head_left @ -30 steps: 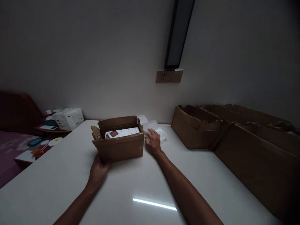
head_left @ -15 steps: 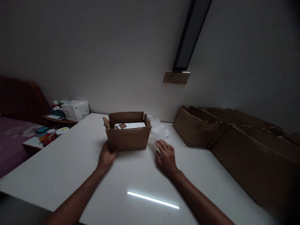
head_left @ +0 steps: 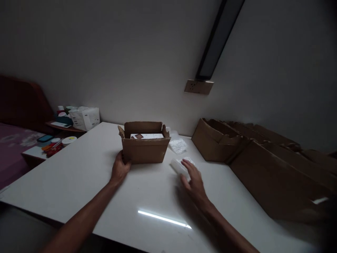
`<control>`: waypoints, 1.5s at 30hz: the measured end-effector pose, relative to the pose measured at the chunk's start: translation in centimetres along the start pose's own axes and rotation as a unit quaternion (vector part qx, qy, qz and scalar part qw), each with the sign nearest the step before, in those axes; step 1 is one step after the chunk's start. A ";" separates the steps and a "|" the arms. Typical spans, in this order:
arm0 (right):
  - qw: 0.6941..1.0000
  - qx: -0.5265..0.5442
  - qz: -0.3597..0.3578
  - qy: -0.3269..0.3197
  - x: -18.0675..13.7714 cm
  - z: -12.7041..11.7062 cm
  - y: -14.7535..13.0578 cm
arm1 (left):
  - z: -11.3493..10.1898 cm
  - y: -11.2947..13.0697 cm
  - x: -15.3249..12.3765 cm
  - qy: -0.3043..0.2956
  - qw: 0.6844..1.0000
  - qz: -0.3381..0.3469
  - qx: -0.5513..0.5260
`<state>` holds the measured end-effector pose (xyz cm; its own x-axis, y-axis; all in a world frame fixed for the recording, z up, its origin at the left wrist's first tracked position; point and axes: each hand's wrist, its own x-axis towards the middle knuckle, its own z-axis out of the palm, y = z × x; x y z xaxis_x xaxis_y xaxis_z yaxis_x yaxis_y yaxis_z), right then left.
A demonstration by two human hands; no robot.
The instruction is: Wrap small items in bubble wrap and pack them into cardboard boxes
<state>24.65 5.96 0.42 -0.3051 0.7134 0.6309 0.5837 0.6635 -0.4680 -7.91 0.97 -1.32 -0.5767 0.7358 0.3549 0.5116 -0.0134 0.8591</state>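
Note:
A small cardboard box (head_left: 144, 151) stands on the white table, its top flaps up and a white printed package (head_left: 150, 136) inside. At its lower left corner my left hand (head_left: 120, 169) grips it, thumb in front and the other fingers partly hidden behind the side. My right hand (head_left: 194, 180) is to the right of the box, its fingers curled over a piece of clear bubble wrap (head_left: 177, 166). The hand covers part of this piece. Behind it, more bubble wrap (head_left: 178, 145) lies near the wall.
Several larger open cardboard boxes (head_left: 273, 175) line the right side of the white table (head_left: 113, 207). At the far left, a nightstand (head_left: 34, 151) holds small containers and a white pack (head_left: 85, 118), beside a bed (head_left: 13, 151). A socket plate (head_left: 198, 86) is on the wall.
My right hand has moved a little right and toward me, with a piece of bubble wrap now at its fingers, apart from the rest. My left hand stays on the box. The view has shifted slightly.

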 end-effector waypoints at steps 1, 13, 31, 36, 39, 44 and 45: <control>0.999 0.039 0.026 -0.012 1.6 1.4 -0.6 | -0.1 0.0 0.0 0.003 1.000 0.001 0.002; 0.986 0.144 0.078 -0.039 4.5 8.9 -3.2 | -0.5 -1.3 1.5 0.011 0.999 -0.030 0.016; 0.983 -0.105 0.129 -0.077 1.6 0.2 2.6 | -1.2 -1.1 1.8 0.012 0.997 -0.076 0.007; 0.978 -0.112 0.128 -0.117 0.2 0.2 2.6 | -0.9 -0.9 1.4 0.004 0.997 -0.071 0.006; 0.980 -0.106 0.114 -0.123 0.2 0.8 1.9 | -0.6 -0.7 1.2 -0.004 0.997 -0.076 0.016; 0.983 -0.089 0.074 -0.141 -0.3 1.5 1.2 | 0.3 -0.1 2.3 -0.021 0.994 -0.094 0.055; 0.984 -0.085 0.066 -0.144 -0.4 1.5 1.0 | 0.6 0.1 2.7 -0.026 0.992 -0.100 0.066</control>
<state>24.25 6.70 -1.28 -0.4046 0.8409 0.3595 0.7422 0.5316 -0.4082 -9.04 3.31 -0.50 -0.6427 0.7493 0.1598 0.4710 0.2219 0.8538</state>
